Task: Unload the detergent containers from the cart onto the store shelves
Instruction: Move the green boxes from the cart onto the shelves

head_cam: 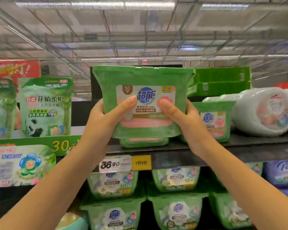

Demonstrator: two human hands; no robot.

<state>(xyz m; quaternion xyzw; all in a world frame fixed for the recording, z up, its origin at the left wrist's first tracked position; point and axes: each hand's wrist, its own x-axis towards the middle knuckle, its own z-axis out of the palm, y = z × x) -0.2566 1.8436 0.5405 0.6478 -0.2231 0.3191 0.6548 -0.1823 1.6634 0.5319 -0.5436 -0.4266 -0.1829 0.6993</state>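
Left hand: the left hand is grasping the left side of the green detergent container. Its thumb is lying across the front label, and the other fingers are wrapping out of sight behind the box.
Right hand: the right hand is grasping the right side of the same container. Its thumb is pressing on the pink part of the label, and the remaining fingers are hiding behind.
Held container: it is sitting at the centre of the frame, upright, lid uppermost and label facing the camera, raised in front of the top shelf.
Below it: a second container is resting on the shelf directly under the held one. Whether the two are touching cannot be told.
Right neighbour: a third container of the same kind is standing on the shelf just right of centre, partly behind the right wrist.
Right edge: a white wrapped pack is lying on its side on the shelf.
Upper right: flat green boxes are sitting stacked behind the third container.
Left of frame: a green panda pouch is standing upright on a green display.
Shelf edge: a price tag and a yellow label are hanging side by side below the held container.
Bottom centre: more green tubs are sitting stacked in rows on the lower shelf.
Lower right: a purple pack is showing at the frame's edge.
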